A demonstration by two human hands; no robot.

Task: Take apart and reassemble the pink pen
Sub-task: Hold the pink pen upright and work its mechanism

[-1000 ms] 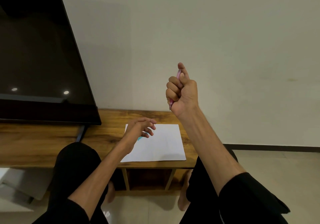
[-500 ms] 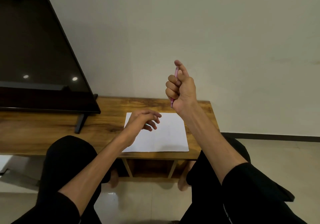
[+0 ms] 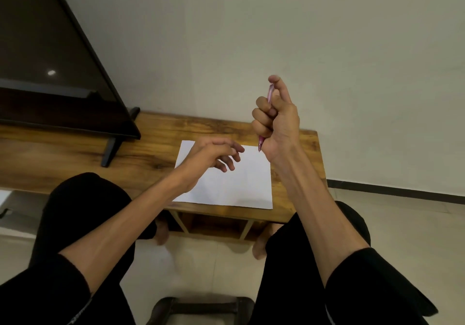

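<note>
My right hand (image 3: 278,121) is raised above the table's right end, fisted around the pink pen (image 3: 270,93). The pen stands nearly upright; my thumb rests on its top end and its pointed tip pokes out below the fist. Most of the barrel is hidden by my fingers. My left hand (image 3: 217,154) hovers low over a white sheet of paper (image 3: 241,186), fingers loosely spread and curled downward, holding nothing that I can see.
The paper lies on a low wooden table (image 3: 141,148) against a pale wall. A dark TV screen (image 3: 50,73) on a black stand occupies the table's left half. My knees in black trousers sit close to the table's front edge; a stool frame (image 3: 201,307) shows below.
The view has tilted downward and shifted. My right hand has lowered slightly with the pen, thumb still on its top. My left hand has moved a little right over the paper.
</note>
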